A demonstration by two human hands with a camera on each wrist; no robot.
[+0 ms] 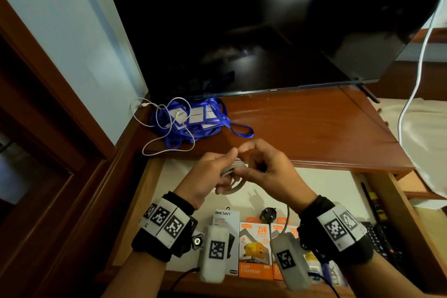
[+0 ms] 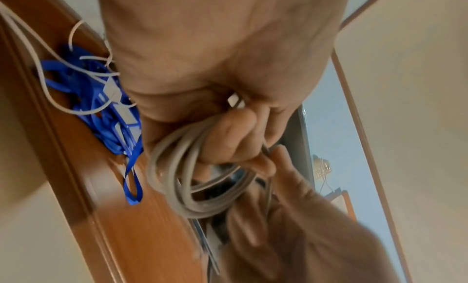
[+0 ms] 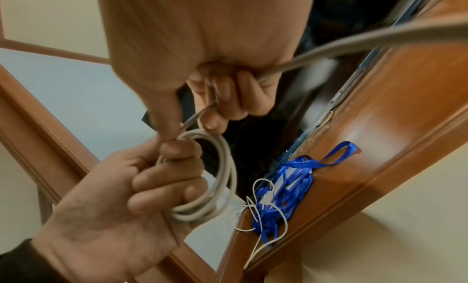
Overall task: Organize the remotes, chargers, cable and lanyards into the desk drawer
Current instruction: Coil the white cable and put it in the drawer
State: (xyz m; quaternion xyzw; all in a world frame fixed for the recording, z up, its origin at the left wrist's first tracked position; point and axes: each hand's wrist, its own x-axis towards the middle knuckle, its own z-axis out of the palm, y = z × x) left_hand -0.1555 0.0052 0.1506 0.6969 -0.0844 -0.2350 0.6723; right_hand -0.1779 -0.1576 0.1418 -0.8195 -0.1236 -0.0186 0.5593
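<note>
A coil of grey-white cable (image 1: 236, 172) hangs over the open drawer (image 1: 327, 188), and both hands hold it. My left hand (image 1: 212, 174) grips the coil (image 3: 224, 179) with its fingers curled through the loops (image 2: 177, 177). My right hand (image 1: 264, 168) pinches the cable's free run (image 3: 354, 41), which leads down to a black plug (image 1: 268, 215) in the drawer. Blue lanyards (image 1: 197, 120) with white cards lie heaped on the desk top, tangled with a thin white cable (image 1: 167, 150). Boxed chargers (image 1: 254, 249) and black remotes (image 1: 381, 237) lie in the drawer.
A dark TV screen (image 1: 242, 31) stands at the back of the wooden desk top (image 1: 314, 123). Another white cable (image 1: 416, 80) hangs down at the right over pale cloth. A wooden door frame (image 1: 48, 94) runs along the left.
</note>
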